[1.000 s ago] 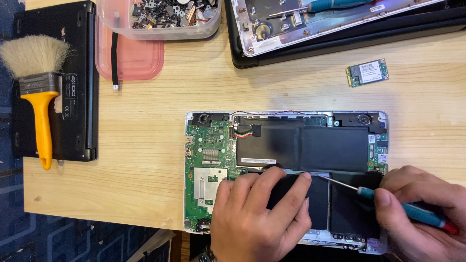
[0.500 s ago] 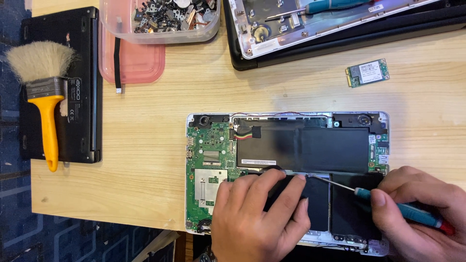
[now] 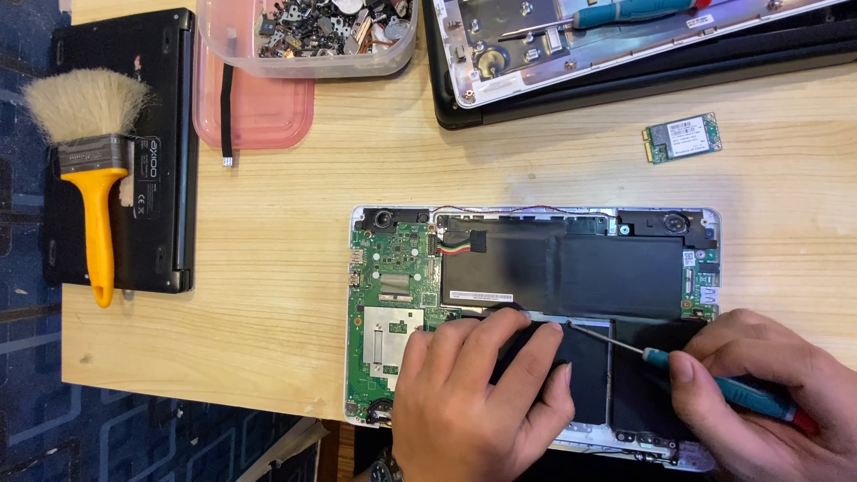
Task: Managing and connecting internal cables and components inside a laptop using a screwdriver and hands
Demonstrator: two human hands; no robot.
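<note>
On the pale wooden tabletop [image 3: 536,170] lies the opened white laptop base [image 3: 531,317] I work in. My left hand [image 3: 478,402] presses flat, holding nothing; my right hand [image 3: 772,406] grips the teal-handled screwdriver [image 3: 705,379]. I keep its tip upright, pressing steadily.

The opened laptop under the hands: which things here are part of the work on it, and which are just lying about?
In use:
- opened laptop
- its black battery
- screwdriver, held in the right hand
- left hand, pressing on the laptop

Lying about:
- yellow-handled brush
- closed black laptop
- tub of small parts
- pink lid
- small green card
- second opened machine
</note>
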